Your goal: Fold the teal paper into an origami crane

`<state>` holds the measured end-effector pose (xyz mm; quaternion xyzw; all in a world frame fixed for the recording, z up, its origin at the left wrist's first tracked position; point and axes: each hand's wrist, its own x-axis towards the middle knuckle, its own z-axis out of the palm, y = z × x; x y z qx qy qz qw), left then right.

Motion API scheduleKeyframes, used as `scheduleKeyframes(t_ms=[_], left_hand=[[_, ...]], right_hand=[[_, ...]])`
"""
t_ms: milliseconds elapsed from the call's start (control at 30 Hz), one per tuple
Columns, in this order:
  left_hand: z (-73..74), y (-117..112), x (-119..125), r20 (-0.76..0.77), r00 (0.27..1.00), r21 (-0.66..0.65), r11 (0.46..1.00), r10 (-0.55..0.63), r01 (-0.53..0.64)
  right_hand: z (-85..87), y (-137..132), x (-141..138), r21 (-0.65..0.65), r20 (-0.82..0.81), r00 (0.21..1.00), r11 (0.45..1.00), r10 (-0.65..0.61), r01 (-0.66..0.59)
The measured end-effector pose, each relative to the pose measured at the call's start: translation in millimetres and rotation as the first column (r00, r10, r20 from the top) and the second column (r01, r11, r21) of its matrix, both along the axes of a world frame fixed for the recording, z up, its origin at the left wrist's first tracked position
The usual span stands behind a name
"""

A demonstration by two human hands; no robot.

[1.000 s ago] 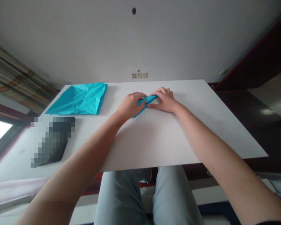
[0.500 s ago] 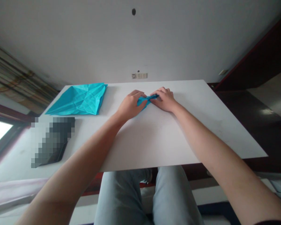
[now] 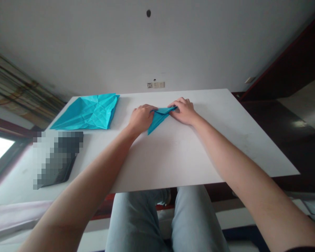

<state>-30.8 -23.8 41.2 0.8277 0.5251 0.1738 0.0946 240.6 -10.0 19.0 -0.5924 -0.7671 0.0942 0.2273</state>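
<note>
Between my hands is a folded piece of blue paper (image 3: 159,118), roughly triangular, with one point slanting toward me over the table. My left hand (image 3: 143,118) pinches its left edge between thumb and fingers. At the paper's right corner, my right hand (image 3: 183,110) grips with thumb and curled fingers. Parts of the paper's two ends are hidden under my fingers.
A larger creased sheet of blue paper (image 3: 90,111) lies at the back left of the white table (image 3: 168,161). Nearer me on the left is a dark, blurred-out flat object (image 3: 60,159). Sockets (image 3: 155,85) are on the wall behind.
My left hand has shifted slightly left, away from the right hand. More of the folded paper now shows, spread into a triangle pointing toward me. My right hand stays almost in place.
</note>
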Motion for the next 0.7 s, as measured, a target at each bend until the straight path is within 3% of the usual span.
scheduleKeyframes(t_ms=[367,567,700], left_hand=[[-0.6,-6,3,0.048,0.998,-0.022,0.999,-0.03,0.031],[3.5,-12,8,0.034,0.999,-0.031,0.999,-0.031,0.032],[4.0,-15,11,0.012,1.0,-0.043,0.999,-0.004,0.005]], right_hand=[[0.0,5,2,0.014,-0.029,0.999,1.0,-0.024,0.024],[-4.1,8,6,-0.025,-0.177,0.983,0.999,-0.044,0.04],[-10.8,15,9,-0.049,-0.311,0.95,0.999,0.001,-0.017]])
